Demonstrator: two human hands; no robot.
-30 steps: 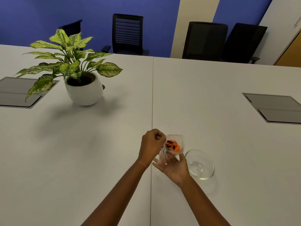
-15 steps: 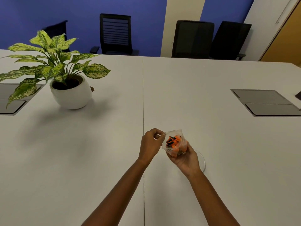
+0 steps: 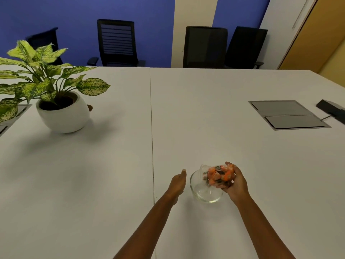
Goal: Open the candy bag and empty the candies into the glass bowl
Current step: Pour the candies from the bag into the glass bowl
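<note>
A clear candy bag full of orange and dark candies is held in my right hand, tilted leftward over the glass bowl. The bag's mouth points down toward the bowl's left side. The bowl stands on the white table and looks empty. My left hand hovers just left of the bowl, holding nothing, fingers loosely curled with the thumb up.
A potted plant in a white pot stands at the far left. A grey cable hatch is set into the table at the right, with a dark device beside it. Black chairs line the far edge.
My left hand has let go of the bag's top and dropped to the left of the bowl. My right hand has carried the bag over the bowl and tipped it.
</note>
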